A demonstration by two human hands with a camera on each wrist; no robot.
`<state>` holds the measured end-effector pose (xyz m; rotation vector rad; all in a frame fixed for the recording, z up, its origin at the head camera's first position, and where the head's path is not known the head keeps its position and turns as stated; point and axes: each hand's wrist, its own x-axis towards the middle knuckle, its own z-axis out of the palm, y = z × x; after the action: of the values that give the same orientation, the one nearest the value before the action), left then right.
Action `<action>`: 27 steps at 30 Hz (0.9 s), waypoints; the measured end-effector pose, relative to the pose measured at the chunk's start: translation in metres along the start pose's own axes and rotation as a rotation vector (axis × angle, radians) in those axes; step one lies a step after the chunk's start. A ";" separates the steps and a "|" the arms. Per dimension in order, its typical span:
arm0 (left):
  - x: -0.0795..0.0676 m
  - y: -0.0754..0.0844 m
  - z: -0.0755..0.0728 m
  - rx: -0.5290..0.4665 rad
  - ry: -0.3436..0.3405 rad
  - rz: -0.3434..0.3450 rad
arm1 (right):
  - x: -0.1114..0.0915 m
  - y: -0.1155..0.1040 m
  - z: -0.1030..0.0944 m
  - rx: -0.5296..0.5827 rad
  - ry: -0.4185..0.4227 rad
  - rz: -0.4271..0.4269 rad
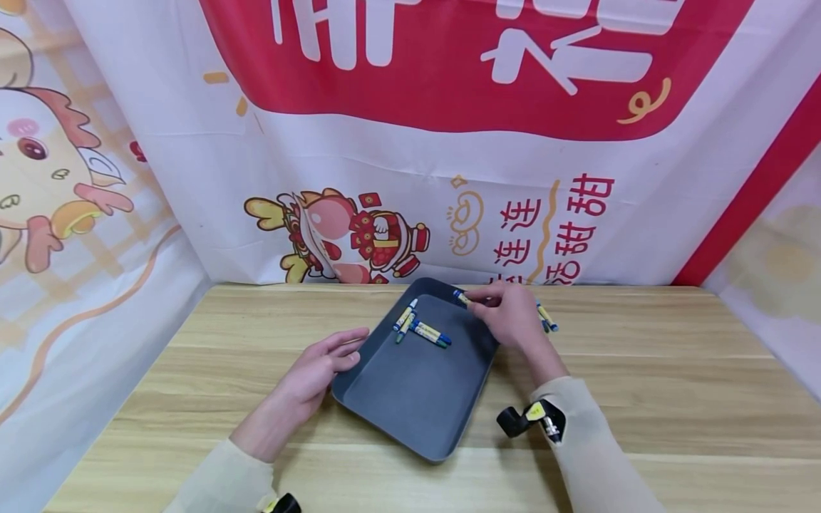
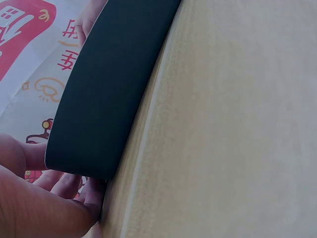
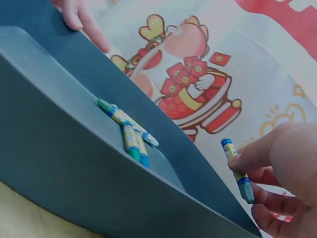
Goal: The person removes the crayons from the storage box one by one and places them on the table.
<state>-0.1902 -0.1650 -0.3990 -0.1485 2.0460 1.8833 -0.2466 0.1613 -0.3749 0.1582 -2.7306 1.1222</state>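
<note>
A dark grey rectangular tray [image 1: 404, 406] lies at a slant on the table. My left hand [image 1: 316, 372] holds its left rim, thumb at the edge and fingers along the outer wall. Over the tray's far right corner, my right hand [image 1: 513, 317] pinches a crayon [image 3: 243, 184] with a yellow-and-blue wrapper and a dark tip between thumb and fingers. Inside the tray's far half lie several crayons; a white-tipped crayon [image 1: 405, 313] and a blue-ended crayon [image 1: 430, 332] are among them, with green tips showing in the right wrist view.
More crayons [image 1: 547, 318] lie on the wooden table [image 1: 641, 399] right of the tray, partly hidden by the right hand. A printed cloth [image 1: 449, 164] hangs behind the table's far edge. A small black camera [image 1: 526, 420] is strapped to the right wrist.
</note>
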 end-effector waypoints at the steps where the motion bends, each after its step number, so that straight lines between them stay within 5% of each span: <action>1: 0.000 0.000 0.000 0.001 0.001 0.000 | 0.000 0.001 -0.002 0.005 0.004 0.010; 16: 0.000 0.000 0.000 -0.009 -0.001 0.001 | -0.001 0.039 -0.039 0.015 0.088 0.090; 27: -0.002 0.000 0.001 -0.005 0.000 0.001 | -0.003 0.063 -0.054 0.010 0.135 0.242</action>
<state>-0.1887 -0.1644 -0.3981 -0.1491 2.0422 1.8890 -0.2475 0.2435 -0.3810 -0.2448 -2.6759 1.1585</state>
